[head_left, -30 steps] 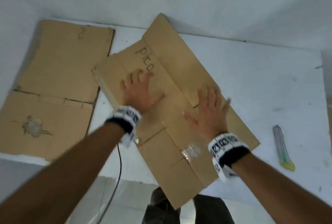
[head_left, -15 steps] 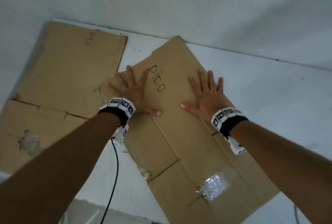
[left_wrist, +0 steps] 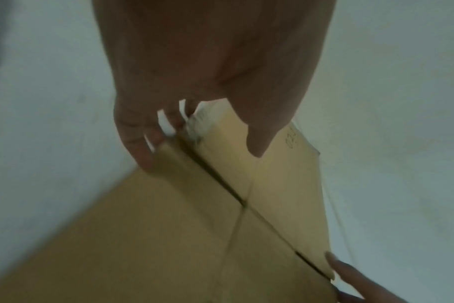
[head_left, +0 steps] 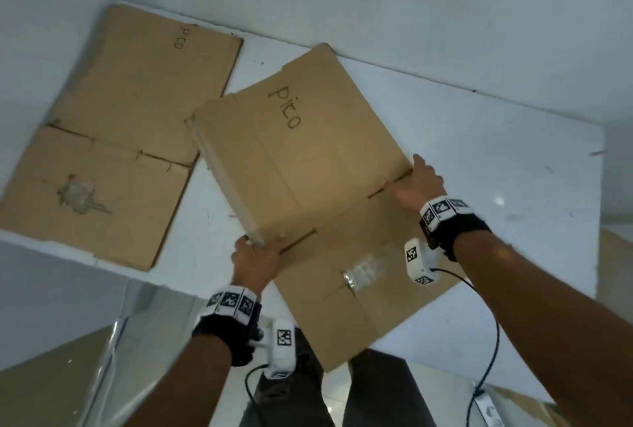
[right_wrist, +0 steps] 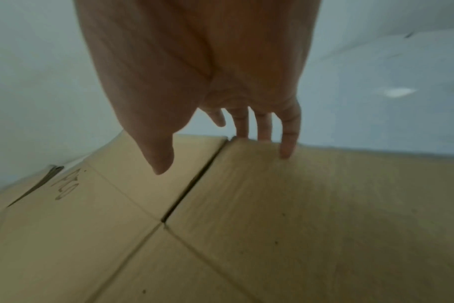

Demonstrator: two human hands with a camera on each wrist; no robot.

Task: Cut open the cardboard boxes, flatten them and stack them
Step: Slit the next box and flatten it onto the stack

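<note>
Soft, even daylight in the head view, cool and bluish over the white bench. A small bright glare spot sits on the bench just right of the right hand, and clear tape on the flattened box glints. Faint shadow hugs the box's left edge. Straight lines bow toward the frame's corners. Both wrist views are dimmer and grainy: the left hand looms dark and soft, cardboard nearest the lens smears into blur, lettering barely readable.
</note>
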